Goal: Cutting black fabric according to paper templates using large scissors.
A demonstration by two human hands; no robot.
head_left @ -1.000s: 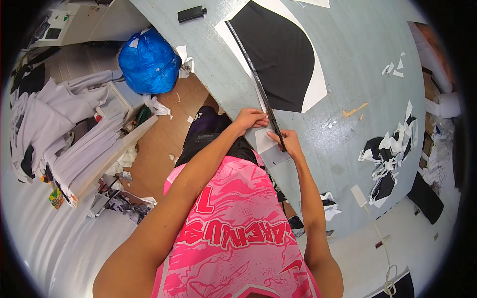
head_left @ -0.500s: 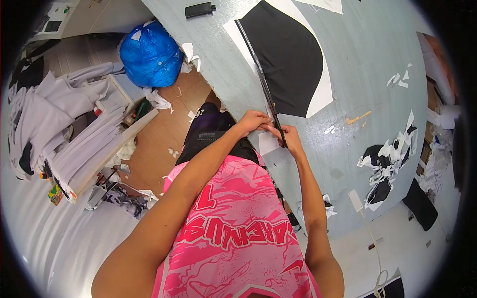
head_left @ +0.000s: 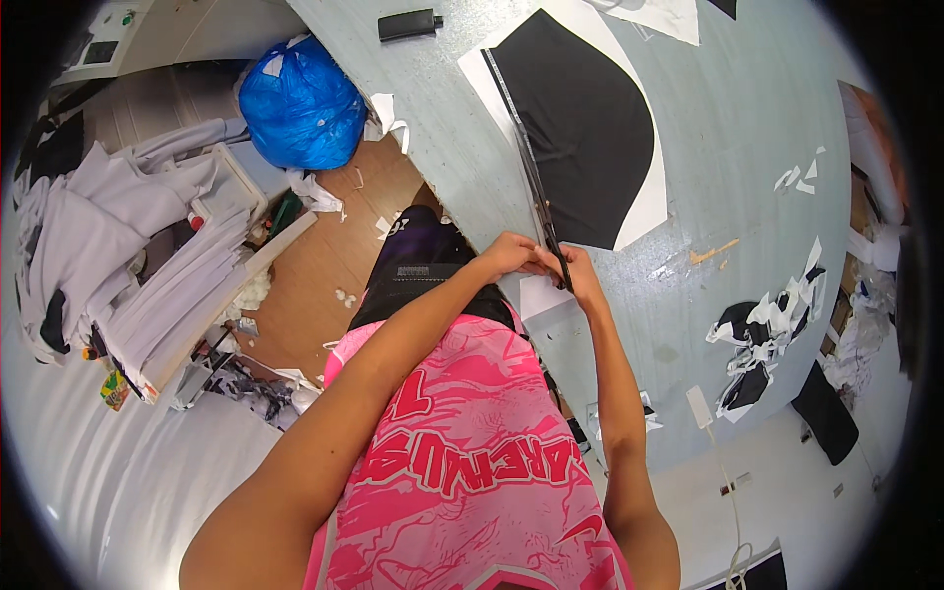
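A black fabric panel [head_left: 580,128] with one curved edge lies on a larger white sheet [head_left: 649,202] on the table. Along the panel's straight left side runs a long black strip [head_left: 521,133], pale marks on its far part; its exact kind is unclear. The strip's near end reaches my right hand [head_left: 579,273], whose fingers are closed around it. My left hand [head_left: 511,254] meets the right one there, fingertips pinched together; what they pinch is too small to make out. Beneath the hands lies a small white piece [head_left: 544,295], partly covered.
A black oblong case [head_left: 410,25] rests at the table's far edge. Black and white scraps [head_left: 757,339] are heaped on the right, near a white power strip [head_left: 699,405] with a cord. Left of the table are a blue plastic bag [head_left: 300,103] and piled pale fabric [head_left: 128,216].
The view has shifted slightly, so the panel and table appear a little lower and further right. Both hands stay together at the strip's near end, with little change in their grip.
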